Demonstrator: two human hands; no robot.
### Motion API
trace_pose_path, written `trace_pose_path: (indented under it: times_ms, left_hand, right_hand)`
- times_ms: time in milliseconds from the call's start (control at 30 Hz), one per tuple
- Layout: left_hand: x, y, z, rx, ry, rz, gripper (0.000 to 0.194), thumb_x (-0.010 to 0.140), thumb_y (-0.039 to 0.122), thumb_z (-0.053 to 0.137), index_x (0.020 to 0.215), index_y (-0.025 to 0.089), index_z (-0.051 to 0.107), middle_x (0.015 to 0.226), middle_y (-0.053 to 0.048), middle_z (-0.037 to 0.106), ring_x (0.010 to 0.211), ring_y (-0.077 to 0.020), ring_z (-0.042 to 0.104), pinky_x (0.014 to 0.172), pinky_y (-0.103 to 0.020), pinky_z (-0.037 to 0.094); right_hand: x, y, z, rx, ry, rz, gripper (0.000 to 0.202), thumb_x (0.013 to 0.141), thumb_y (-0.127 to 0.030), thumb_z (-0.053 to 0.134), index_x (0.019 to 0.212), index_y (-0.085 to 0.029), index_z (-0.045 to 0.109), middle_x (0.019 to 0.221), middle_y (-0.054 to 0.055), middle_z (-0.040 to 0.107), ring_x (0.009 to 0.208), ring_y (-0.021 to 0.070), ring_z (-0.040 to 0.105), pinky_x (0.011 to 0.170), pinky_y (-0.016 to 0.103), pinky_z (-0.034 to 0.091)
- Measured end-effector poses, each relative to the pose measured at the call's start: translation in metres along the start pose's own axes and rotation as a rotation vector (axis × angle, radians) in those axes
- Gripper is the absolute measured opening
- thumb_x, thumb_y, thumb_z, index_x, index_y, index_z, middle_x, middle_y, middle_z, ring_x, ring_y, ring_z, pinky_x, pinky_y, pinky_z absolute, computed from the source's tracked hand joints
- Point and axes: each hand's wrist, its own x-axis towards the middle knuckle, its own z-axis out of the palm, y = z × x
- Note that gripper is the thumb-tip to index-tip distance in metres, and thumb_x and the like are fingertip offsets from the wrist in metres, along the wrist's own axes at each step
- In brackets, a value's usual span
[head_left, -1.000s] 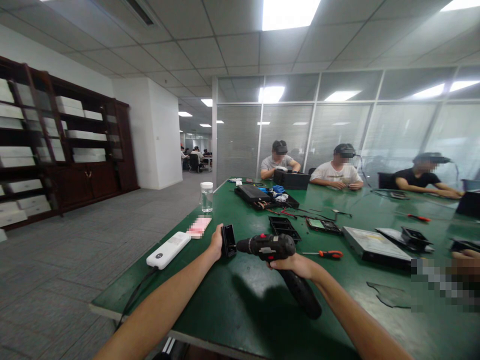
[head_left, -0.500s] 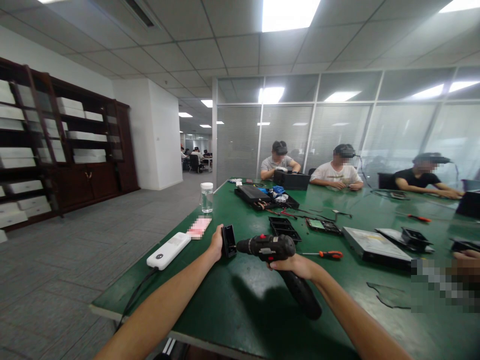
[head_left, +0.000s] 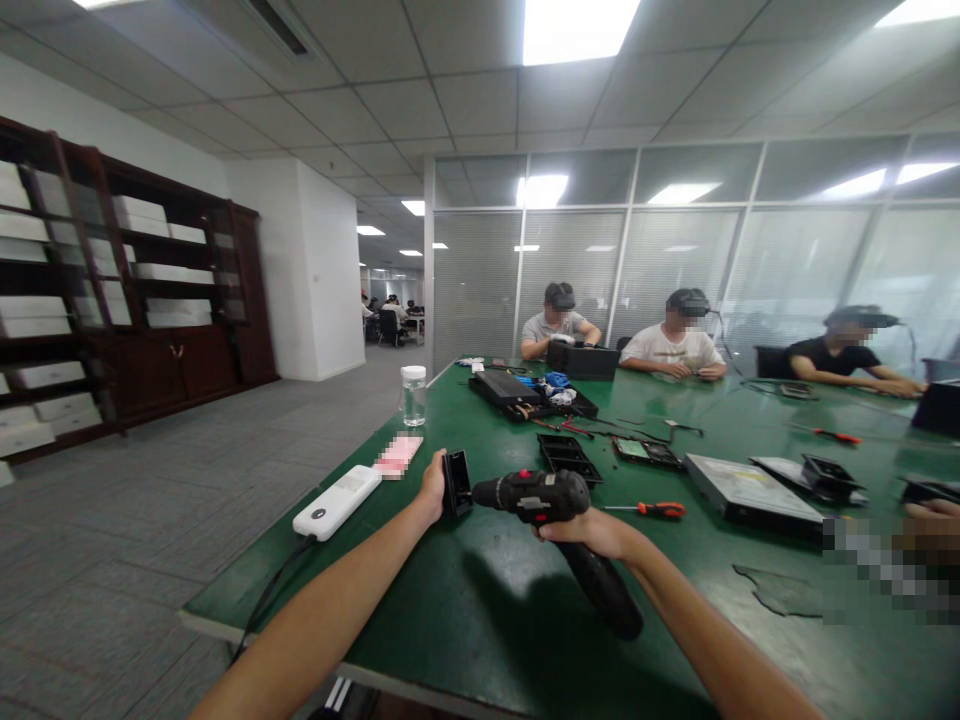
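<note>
My left hand (head_left: 432,487) is closed on a small black box-like part (head_left: 457,484), held upright on its side above the green table (head_left: 405,620). My right hand (head_left: 589,532) is wrapped round a black cordless drill (head_left: 544,495), which lies level and points left. The tip of the drill is at the right side of the black part; whether it touches is too small to tell. Behind the drill sits a black tray-like frame (head_left: 570,460). An orange-handled screwdriver (head_left: 660,510) lies right of the drill.
To the left are a white power bank-like device (head_left: 337,502) with a cable and a clear bottle (head_left: 414,397). A silver drive (head_left: 754,495), a circuit board (head_left: 646,451) and a black case (head_left: 506,392) lie further off. Several people sit across the table; another person's hand (head_left: 934,515) is at far right.
</note>
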Motion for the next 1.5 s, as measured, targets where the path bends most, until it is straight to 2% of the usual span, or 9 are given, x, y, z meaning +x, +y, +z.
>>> trace_pose_path:
  times_ms: [333, 500, 933, 1500]
  left_hand:
    - [0.0009, 0.0002, -0.0001, -0.015, -0.002, -0.018, 0.036, 0.067, 0.053, 0.052, 0.068, 0.017, 0.053, 0.053, -0.001, 0.052, 0.044, -0.0171, 0.051, 0.045, -0.032, 0.045]
    - [-0.0013, 0.0014, 0.0007, -0.025, -0.009, -0.031, 0.035, 0.068, 0.052, 0.053, 0.068, 0.017, 0.054, 0.054, 0.0, 0.051, 0.044, -0.0162, 0.051, 0.045, -0.03, 0.044]
    - [-0.0036, 0.0015, 0.0013, 0.006, -0.007, 0.021, 0.035, 0.068, 0.052, 0.052, 0.068, 0.017, 0.053, 0.053, 0.0, 0.051, 0.044, -0.0166, 0.051, 0.045, -0.031, 0.045]
    - [-0.0073, 0.0043, 0.0028, 0.004, 0.002, -0.004, 0.034, 0.068, 0.051, 0.052, 0.068, 0.017, 0.053, 0.053, 0.0, 0.052, 0.046, -0.0164, 0.052, 0.046, -0.03, 0.044]
  right_hand:
    - [-0.0008, 0.0043, -0.001, -0.03, 0.02, 0.033, 0.037, 0.071, -0.043, 0.061, 0.092, -0.013, 0.063, 0.086, 0.004, 0.061, 0.085, 0.0205, 0.054, 0.083, 0.033, 0.042]
    - [-0.0009, 0.0028, 0.0, -0.008, 0.01, -0.015, 0.036, 0.072, -0.042, 0.06, 0.093, -0.013, 0.063, 0.086, 0.004, 0.06, 0.085, 0.0206, 0.054, 0.084, 0.034, 0.041]
    - [0.0, 0.007, -0.0012, -0.018, 0.015, 0.013, 0.038, 0.072, -0.042, 0.06, 0.096, -0.012, 0.062, 0.087, 0.005, 0.061, 0.087, 0.0209, 0.054, 0.085, 0.035, 0.041]
    - [-0.0004, 0.0062, -0.0011, -0.004, 0.016, 0.032, 0.038, 0.072, -0.042, 0.061, 0.096, -0.013, 0.062, 0.088, 0.005, 0.061, 0.088, 0.0215, 0.054, 0.083, 0.034, 0.042]
